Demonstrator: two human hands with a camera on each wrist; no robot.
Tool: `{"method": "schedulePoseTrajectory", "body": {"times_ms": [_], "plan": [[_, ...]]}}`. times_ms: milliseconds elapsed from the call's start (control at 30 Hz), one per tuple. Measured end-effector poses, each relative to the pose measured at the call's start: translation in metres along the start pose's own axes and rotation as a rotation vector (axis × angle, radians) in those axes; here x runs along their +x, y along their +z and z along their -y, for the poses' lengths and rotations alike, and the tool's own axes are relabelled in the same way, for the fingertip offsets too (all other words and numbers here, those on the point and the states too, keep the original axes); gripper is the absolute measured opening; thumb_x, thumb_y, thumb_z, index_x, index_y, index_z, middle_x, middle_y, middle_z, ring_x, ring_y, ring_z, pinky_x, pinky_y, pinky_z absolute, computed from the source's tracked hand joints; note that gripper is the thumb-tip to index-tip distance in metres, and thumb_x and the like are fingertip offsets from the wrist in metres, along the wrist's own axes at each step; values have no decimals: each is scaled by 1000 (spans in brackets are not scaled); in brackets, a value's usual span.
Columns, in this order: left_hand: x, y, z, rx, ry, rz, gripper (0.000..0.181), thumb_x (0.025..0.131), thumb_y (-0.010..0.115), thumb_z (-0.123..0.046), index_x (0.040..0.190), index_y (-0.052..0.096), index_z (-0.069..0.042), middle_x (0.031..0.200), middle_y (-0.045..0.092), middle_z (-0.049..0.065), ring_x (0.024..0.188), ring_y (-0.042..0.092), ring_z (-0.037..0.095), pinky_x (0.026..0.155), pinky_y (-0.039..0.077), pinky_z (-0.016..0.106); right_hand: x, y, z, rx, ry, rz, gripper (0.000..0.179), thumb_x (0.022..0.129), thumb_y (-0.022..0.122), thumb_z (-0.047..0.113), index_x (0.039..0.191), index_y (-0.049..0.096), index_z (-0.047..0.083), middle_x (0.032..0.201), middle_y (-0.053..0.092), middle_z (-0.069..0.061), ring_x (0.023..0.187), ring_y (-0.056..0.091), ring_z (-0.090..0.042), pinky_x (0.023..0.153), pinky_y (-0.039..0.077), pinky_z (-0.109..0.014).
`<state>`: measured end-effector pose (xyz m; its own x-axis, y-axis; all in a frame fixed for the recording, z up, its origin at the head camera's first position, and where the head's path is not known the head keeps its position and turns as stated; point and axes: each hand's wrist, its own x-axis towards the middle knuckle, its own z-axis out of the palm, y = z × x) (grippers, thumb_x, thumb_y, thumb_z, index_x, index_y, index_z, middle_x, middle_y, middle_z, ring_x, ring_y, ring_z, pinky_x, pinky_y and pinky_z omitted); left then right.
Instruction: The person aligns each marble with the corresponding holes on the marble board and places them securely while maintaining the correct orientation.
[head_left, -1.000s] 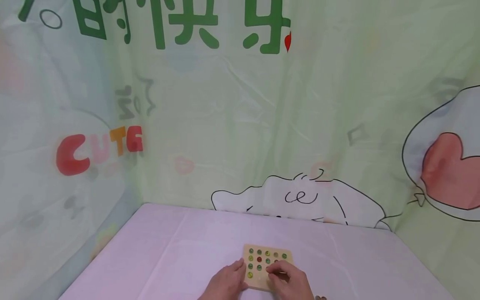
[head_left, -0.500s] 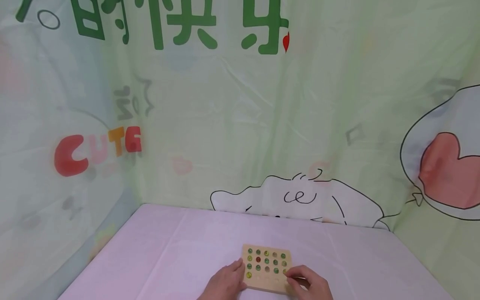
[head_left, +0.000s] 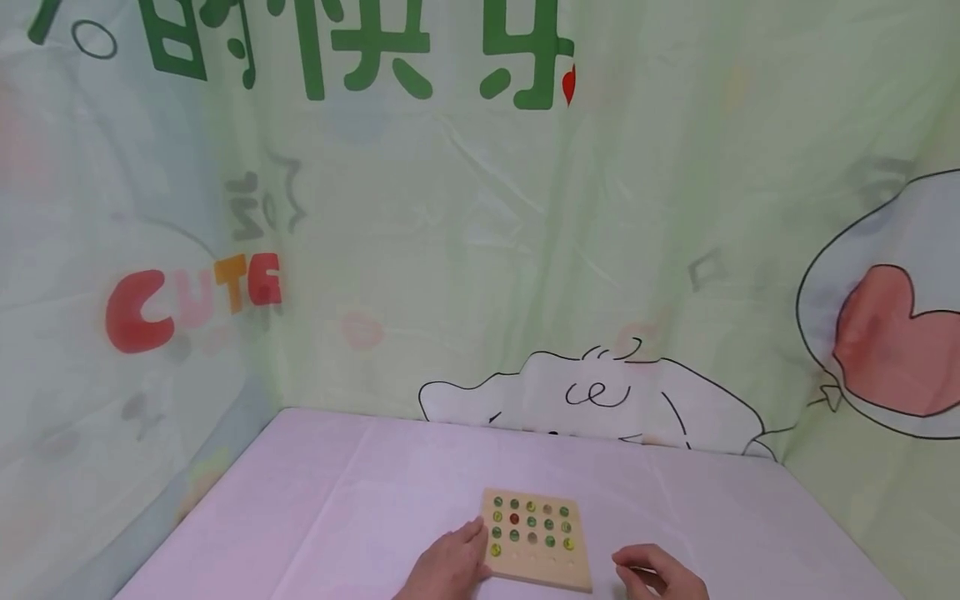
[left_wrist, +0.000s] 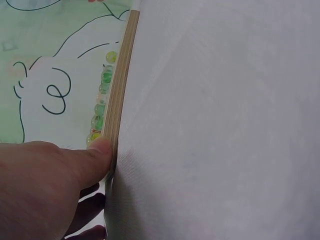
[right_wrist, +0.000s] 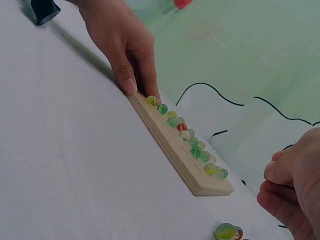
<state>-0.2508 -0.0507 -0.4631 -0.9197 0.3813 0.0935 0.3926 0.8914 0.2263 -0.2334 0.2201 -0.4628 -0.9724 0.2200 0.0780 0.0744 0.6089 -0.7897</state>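
A pale wooden board [head_left: 540, 572] with several glass marbles [head_left: 532, 522] in its hollows lies near the table's front. The marbles are green, yellow, clear and one red; most hollows of the nearest row hold none. My left hand [head_left: 447, 562] grips the board's left end, its thumb [left_wrist: 101, 146] against the near edge and its other fingers partly hidden beside the board. Right of the board and apart from it is my right hand [head_left: 660, 573], fingers loosely bent, nothing visible between thumb and forefinger. Close to it in the right wrist view lie loose marbles [right_wrist: 225, 231], cut off by the frame.
A pale pink-white cloth covers the table [head_left: 360, 500]. Printed curtains [head_left: 420, 250] stand behind it and along the sides. In the right wrist view, a dark blue object [right_wrist: 45, 11] shows at the top left corner.
My right hand has moved rightward off the board, letting go of a yellow marble that now sits at the right end of the third row. The left hand has stayed on the board.
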Motion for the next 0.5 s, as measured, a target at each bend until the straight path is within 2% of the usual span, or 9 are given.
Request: {"method": "schedulePoseTrajectory", "body": {"times_ms": [200, 333, 500], "plan": [[1, 2, 2, -12, -8, -3, 54, 82, 57, -40, 127, 48, -12, 132, 49, 1, 117, 50, 13, 91, 49, 26, 4, -10, -14, -27, 34, 6, 13, 78, 67, 10, 91, 65, 14, 86, 66, 2, 78, 63, -11, 62, 56, -23], [1, 4, 3, -15, -10, 5, 53, 82, 57, -40, 126, 48, -12, 132, 49, 1, 118, 50, 13, 92, 49, 27, 4, -19, -25, -25, 25, 15, 12, 80, 66, 14, 92, 65, 13, 87, 66, 1, 81, 64, -13, 63, 56, -24], [1, 3, 2, -21, -19, 19, 54, 82, 56, -40, 127, 47, -12, 133, 48, 1, 118, 49, 14, 93, 48, 27, 5, -29, -38, -34, 54, 64, 27, 77, 69, 31, 94, 64, 10, 90, 66, -2, 80, 64, -15, 62, 56, -29]]}}
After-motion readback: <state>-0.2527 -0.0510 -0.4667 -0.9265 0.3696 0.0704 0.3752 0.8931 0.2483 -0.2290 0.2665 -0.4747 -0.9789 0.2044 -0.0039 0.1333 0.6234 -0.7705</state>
